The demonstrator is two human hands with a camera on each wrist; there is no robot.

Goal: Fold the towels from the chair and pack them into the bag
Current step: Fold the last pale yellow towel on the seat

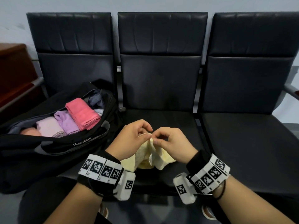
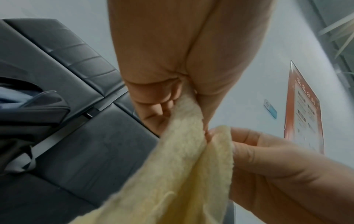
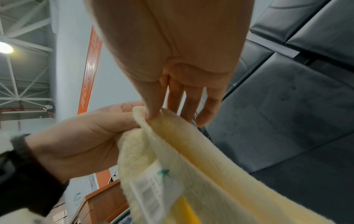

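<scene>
A pale yellow towel (image 1: 146, 156) hangs bunched over the middle black seat (image 1: 174, 120), its top edge held up between both hands. My left hand (image 1: 134, 136) pinches that edge between thumb and fingers, shown close in the left wrist view on the towel (image 2: 172, 174). My right hand (image 1: 169, 141) pinches the same edge right beside it with thumb and forefinger; the other fingers (image 3: 191, 103) stretch out. A white label (image 3: 153, 186) is sewn to the towel (image 3: 210, 166). The open black bag (image 1: 68, 143) on the left seat holds folded towels, a pink one (image 1: 82, 113) on top.
Inside the bag lie a lilac towel (image 1: 67, 122) and a pale pink towel (image 1: 48, 127) beside the pink one. The right seat (image 1: 246, 136) is bare black leather. A brown wooden cabinet (image 1: 14, 70) stands at the far left. A metal armrest (image 1: 291, 91) sticks out at the right.
</scene>
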